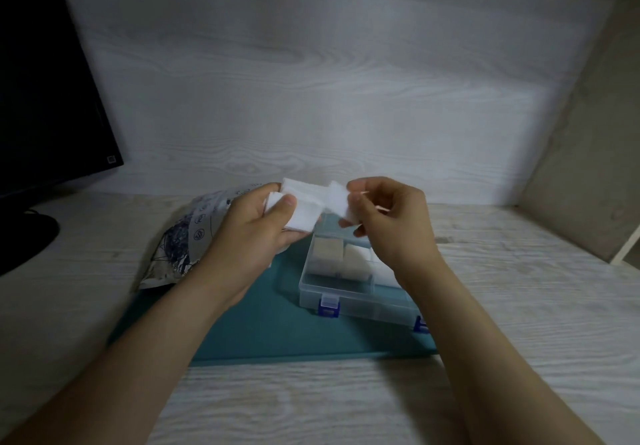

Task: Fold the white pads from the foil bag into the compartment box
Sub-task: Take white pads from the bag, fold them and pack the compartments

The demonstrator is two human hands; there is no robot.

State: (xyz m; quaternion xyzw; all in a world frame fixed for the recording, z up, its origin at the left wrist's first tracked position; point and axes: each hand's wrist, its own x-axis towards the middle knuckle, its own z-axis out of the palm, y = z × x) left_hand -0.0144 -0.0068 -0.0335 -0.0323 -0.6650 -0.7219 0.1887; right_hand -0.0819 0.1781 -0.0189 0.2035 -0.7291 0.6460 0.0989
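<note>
Left hand [249, 233] gripping pads [302, 209], right hand [391, 223] pinching one pad [337, 199], one box [353, 301]

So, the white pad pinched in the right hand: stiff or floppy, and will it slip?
Probably floppy: the pad curves where the right hand pinches it. Likely very light, since a pinch alone carries it. Its matte surface looks unlikely to slip, though it may cling to the stack in the left hand.

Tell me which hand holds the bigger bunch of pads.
The left hand: it grips a stack, while the right hand pinches only one pad.
</note>
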